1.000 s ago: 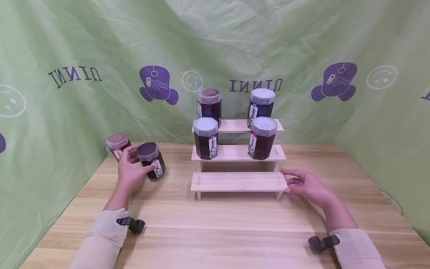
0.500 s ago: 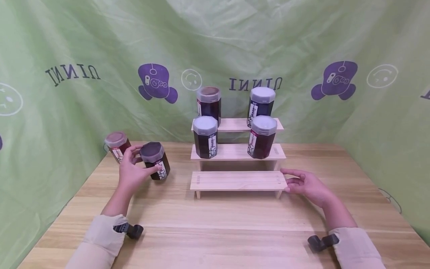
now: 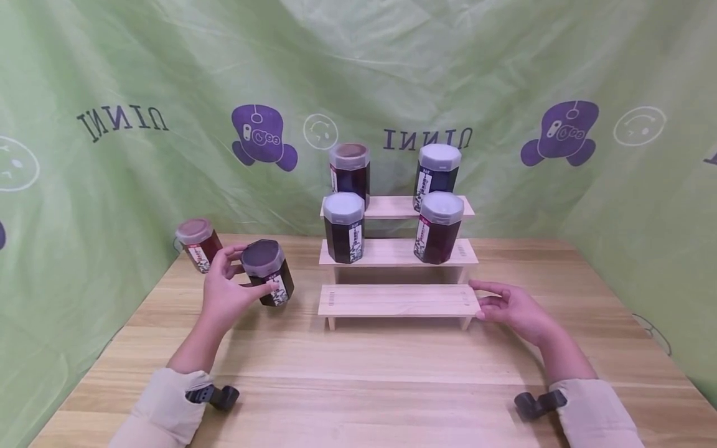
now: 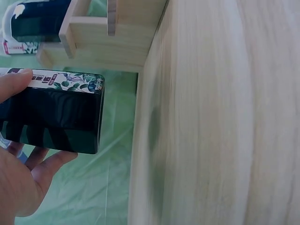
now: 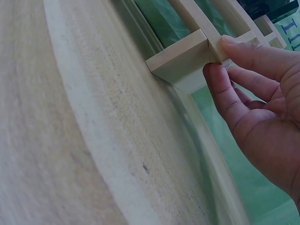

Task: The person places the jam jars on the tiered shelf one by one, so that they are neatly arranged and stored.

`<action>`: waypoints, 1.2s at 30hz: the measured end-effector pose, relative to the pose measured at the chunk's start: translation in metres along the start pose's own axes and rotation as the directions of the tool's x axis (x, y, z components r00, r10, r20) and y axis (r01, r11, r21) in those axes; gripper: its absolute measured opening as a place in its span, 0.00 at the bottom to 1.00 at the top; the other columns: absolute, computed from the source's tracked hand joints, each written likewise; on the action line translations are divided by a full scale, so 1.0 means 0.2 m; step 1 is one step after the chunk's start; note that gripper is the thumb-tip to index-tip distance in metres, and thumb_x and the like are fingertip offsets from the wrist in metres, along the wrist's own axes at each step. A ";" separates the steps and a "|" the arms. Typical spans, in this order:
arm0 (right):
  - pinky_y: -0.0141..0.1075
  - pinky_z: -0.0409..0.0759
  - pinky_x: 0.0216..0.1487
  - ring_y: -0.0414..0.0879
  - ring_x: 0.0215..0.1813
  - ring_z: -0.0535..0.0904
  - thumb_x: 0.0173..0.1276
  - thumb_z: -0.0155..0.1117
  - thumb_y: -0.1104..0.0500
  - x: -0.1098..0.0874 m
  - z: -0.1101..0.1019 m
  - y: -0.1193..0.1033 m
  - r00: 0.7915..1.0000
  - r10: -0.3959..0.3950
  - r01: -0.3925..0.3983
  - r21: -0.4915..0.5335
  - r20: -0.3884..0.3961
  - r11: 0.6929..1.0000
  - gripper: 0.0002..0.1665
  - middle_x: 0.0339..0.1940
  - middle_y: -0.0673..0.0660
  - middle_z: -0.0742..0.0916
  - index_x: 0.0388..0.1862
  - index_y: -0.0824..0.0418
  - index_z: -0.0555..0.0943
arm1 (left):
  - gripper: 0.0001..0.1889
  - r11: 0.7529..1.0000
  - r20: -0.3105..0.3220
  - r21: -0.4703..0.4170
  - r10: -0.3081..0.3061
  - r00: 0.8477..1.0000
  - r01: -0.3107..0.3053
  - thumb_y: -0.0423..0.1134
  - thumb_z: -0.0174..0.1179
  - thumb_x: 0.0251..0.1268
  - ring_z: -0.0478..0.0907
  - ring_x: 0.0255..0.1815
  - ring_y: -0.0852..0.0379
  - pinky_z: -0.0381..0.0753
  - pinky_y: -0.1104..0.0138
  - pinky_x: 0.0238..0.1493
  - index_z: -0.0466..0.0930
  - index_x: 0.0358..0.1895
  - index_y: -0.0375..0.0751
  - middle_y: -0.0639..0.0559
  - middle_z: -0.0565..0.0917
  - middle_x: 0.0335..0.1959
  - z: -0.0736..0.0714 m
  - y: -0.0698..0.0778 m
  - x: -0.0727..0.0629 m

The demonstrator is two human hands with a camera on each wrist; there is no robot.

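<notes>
My left hand [image 3: 224, 292] grips a dark octagonal jar [image 3: 277, 289] with a greyish lid, thumb on its label side and fingers behind. In the left wrist view that jar [image 4: 51, 112] is off the tabletop, above its shadow. At the right end of the lowest step of a three-tier wooden display shelf [image 3: 398, 298], my right hand [image 3: 512, 311] holds the board's end between thumb and fingers. The right wrist view has the fingertips on the corner of the board [image 5: 183, 51]. Bare wood shows along the lowest step.
A reddish jar [image 3: 203, 249] stands at the back left of the wooden table [image 3: 358, 386]. Two jars occupy the middle step, one dark [image 3: 338, 239] and one deep red [image 3: 442, 239]. Two more jars, reddish [image 3: 355, 180] and dark blue [image 3: 439, 180], stand on top. A green printed curtain [image 3: 358, 62] hangs behind.
My left hand has carried the dark jar to the right and slightly nearer, away from the reddish jar. The right hand stays at the shelf's end.
</notes>
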State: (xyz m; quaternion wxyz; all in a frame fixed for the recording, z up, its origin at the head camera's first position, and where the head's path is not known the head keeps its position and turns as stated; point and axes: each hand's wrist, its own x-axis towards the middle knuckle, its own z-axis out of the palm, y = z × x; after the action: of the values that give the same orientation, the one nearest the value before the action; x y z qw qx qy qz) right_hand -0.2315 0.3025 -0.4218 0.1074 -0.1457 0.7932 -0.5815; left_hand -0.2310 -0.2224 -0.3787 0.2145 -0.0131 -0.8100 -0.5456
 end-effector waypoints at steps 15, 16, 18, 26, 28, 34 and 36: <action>0.31 0.81 0.51 0.39 0.51 0.81 0.62 0.68 0.67 0.00 0.00 -0.02 1.000 0.006 -0.006 0.007 0.002 1.000 0.43 0.58 0.76 0.77 0.72 0.75 0.59 | 0.47 0.997 0.055 -0.054 0.066 0.996 -0.063 0.30 0.83 0.30 0.77 0.48 0.50 0.85 0.69 0.39 0.67 0.62 0.39 0.45 0.75 0.52 0.03 0.07 -0.07; 0.31 0.81 0.51 0.39 0.51 0.81 0.62 0.68 0.67 0.00 0.00 -0.02 1.000 0.004 -0.004 0.010 0.002 1.000 0.43 0.58 0.76 0.77 0.72 0.75 0.59 | 0.47 0.996 0.057 -0.056 0.067 0.996 -0.064 0.30 0.83 0.30 0.77 0.47 0.51 0.85 0.69 0.39 0.68 0.62 0.40 0.45 0.75 0.52 0.03 0.08 -0.07; 0.32 0.81 0.51 0.39 0.51 0.81 0.62 0.68 0.68 0.00 0.00 -0.02 1.000 0.001 -0.001 0.015 0.001 1.000 0.43 0.58 0.76 0.77 0.72 0.75 0.59 | 0.47 0.996 0.062 -0.062 0.066 0.996 -0.062 0.30 0.83 0.29 0.78 0.47 0.53 0.85 0.69 0.39 0.68 0.62 0.41 0.46 0.75 0.51 0.04 0.09 -0.08; 0.31 0.81 0.51 0.38 0.51 0.81 0.62 0.68 0.68 0.00 0.00 -0.01 1.000 -0.001 0.001 0.009 -0.002 1.000 0.43 0.58 0.76 0.77 0.72 0.75 0.59 | 0.48 0.994 0.090 -0.090 0.077 0.993 -0.069 0.29 0.84 0.27 0.78 0.46 0.55 0.85 0.67 0.40 0.68 0.62 0.40 0.45 0.76 0.51 0.06 0.15 -0.11; 0.31 0.81 0.51 0.38 0.51 0.81 0.62 0.68 0.68 0.00 0.00 -0.01 1.000 -0.004 0.004 0.010 -0.003 1.000 0.43 0.58 0.77 0.77 0.72 0.75 0.59 | 0.48 0.991 0.100 -0.117 0.084 0.991 -0.072 0.28 0.83 0.27 0.78 0.45 0.55 0.85 0.65 0.40 0.68 0.61 0.39 0.45 0.76 0.51 0.07 0.17 -0.12; 0.31 0.81 0.51 0.38 0.51 0.81 0.62 0.68 0.68 0.00 0.00 -0.01 1.000 -0.010 0.010 0.013 0.000 1.000 0.42 0.59 0.77 0.76 0.72 0.75 0.59 | 0.47 0.986 0.130 -0.156 0.082 0.988 -0.061 0.26 0.82 0.28 0.79 0.45 0.54 0.85 0.65 0.41 0.68 0.61 0.39 0.44 0.76 0.50 0.10 0.21 -0.14; 0.31 0.81 0.51 0.38 0.51 0.81 0.62 0.68 0.67 -0.01 0.00 -0.01 1.000 -0.010 0.010 0.012 0.002 1.000 0.43 0.59 0.77 0.76 0.72 0.75 0.59 | 0.47 0.984 0.142 -0.170 0.079 0.987 -0.054 0.26 0.82 0.27 0.78 0.45 0.53 0.85 0.65 0.42 0.69 0.61 0.39 0.44 0.76 0.51 0.12 0.22 -0.14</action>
State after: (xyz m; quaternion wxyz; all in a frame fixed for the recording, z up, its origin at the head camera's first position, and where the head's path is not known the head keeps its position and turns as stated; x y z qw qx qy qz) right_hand -0.2299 0.3021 -0.4208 0.1063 -0.1497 0.7888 -0.5866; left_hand -0.2025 -0.1772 -0.3577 0.1700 -0.0987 -0.7748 -0.6008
